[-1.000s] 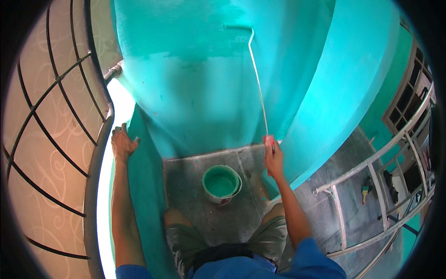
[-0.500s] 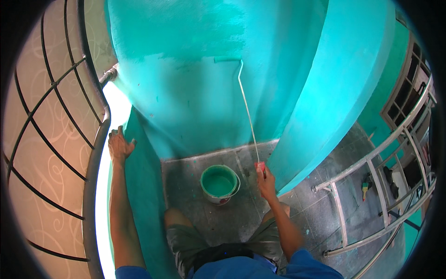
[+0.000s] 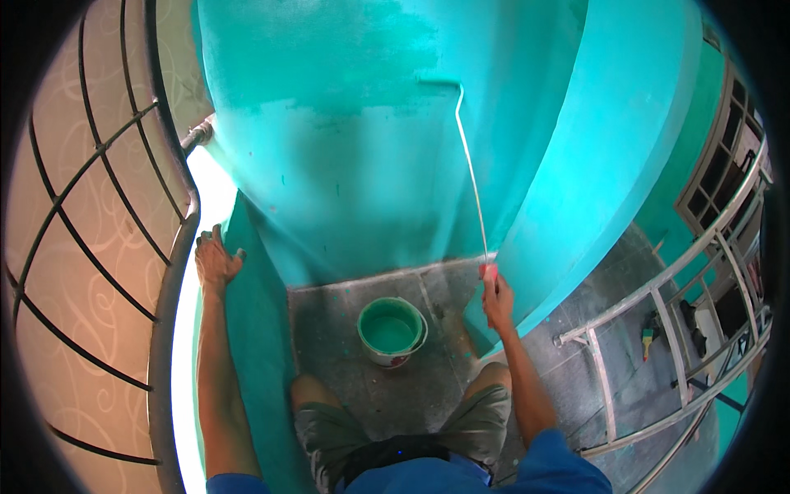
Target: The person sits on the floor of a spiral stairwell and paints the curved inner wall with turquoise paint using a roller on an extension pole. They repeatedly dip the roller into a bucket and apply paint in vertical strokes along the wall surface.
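A round white bucket (image 3: 383, 357) with a carrying handle, partly filled with turquoise-green paint (image 3: 390, 333), stood upright on the grey tiled floor (image 3: 336, 333). Beyond it rose a broad turquoise wall (image 3: 329, 206), darker across its upper part. To the right of the bucket, the person's right hand (image 3: 497, 303) was clenched around the grip of a red-handled paint roller (image 3: 468, 160) with a long, thin white metal rod. The rod ran upward, its green roller head (image 3: 440, 81) against the wall, high beyond the bucket. To the bucket's left, the left hand (image 3: 217, 259) lay with fingers loosely spread at the top of a low turquoise wall (image 3: 259, 346); its palm was hidden. Far right of the bucket was a ladder-like frame of silver metal bars (image 3: 670, 346).
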`<state>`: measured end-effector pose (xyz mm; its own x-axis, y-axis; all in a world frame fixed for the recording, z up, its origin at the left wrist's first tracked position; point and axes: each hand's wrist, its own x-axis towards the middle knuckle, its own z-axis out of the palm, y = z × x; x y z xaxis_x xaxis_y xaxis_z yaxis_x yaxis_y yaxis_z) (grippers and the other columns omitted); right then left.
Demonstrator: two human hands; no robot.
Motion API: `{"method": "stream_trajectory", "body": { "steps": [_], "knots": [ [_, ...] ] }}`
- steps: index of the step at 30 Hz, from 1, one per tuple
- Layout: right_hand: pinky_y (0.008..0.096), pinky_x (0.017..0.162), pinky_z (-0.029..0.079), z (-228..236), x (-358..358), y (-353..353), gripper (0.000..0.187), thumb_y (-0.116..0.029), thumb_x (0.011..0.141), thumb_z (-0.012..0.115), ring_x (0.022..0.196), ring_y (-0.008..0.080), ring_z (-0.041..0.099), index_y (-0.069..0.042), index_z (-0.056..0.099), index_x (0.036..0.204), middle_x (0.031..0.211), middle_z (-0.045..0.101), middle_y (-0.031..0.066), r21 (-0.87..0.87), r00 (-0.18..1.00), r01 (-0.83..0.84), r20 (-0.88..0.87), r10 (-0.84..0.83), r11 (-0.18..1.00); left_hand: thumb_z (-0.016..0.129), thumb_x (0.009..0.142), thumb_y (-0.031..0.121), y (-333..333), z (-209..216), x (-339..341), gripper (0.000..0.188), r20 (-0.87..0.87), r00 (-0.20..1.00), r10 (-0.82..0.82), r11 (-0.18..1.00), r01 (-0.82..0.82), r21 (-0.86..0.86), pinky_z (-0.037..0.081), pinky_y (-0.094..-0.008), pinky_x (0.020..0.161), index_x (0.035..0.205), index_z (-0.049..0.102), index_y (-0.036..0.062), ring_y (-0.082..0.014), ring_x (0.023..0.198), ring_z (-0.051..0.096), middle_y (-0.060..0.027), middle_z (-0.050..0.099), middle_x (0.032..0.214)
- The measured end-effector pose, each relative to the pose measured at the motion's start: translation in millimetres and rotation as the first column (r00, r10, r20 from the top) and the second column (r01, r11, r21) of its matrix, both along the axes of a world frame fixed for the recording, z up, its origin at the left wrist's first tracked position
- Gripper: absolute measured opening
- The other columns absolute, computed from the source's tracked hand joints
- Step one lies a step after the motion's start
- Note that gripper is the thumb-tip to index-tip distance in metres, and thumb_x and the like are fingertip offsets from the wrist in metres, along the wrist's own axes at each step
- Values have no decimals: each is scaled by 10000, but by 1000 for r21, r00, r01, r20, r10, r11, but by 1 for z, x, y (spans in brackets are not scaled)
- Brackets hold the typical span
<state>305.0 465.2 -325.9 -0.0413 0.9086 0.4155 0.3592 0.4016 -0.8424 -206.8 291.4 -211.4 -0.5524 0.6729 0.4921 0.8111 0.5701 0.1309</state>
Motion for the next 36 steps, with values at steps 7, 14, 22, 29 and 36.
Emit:
{"method": "stream_trajectory", "body": {
  "steps": [7,14,22,29,36],
  "knots": [
    [248,390,349,41,-18,14,420,-433,934,461,426,80,447,-38,591,877,527,467,6,16,1000,-12,10,12,1000,737,659,283,-7,5,1,649,38,998,50,998,-49,-35,436,-440,894,1184,448,35,-359,1048,497,-221,508,1087],
    [287,467,382,17,6,9,395,-395,937,471,494,111,471,-29,611,984,564,488,32,108,997,2,77,-10,994,733,657,299,-2,6,4,678,31,999,37,999,-36,-30,435,-438,909,1207,436,37,-359,1053,499,-226,503,1103],
    [284,480,390,73,-27,38,387,-381,933,483,508,112,477,-19,610,989,561,483,49,105,996,12,92,-22,994,732,658,284,-3,3,5,678,10,999,38,998,-38,-42,439,-439,895,1210,427,36,-366,1029,507,-229,506,1083],
    [299,521,392,-17,-16,-6,396,-377,931,488,542,131,470,-6,607,1004,588,481,62,127,993,54,98,-66,990,735,657,287,-2,2,5,682,-17,1000,12,1000,-13,-15,437,-440,893,1213,430,37,-364,1031,504,-228,512,1071],
    [394,554,408,118,-37,32,427,-391,930,475,577,322,529,27,554,916,651,532,203,100,997,-25,79,17,995,734,652,267,-6,5,7,671,-78,997,-10,997,4,-72,431,-424,892,1205,442,24,-335,1020,514,-204,523,1066]
  ]
}}
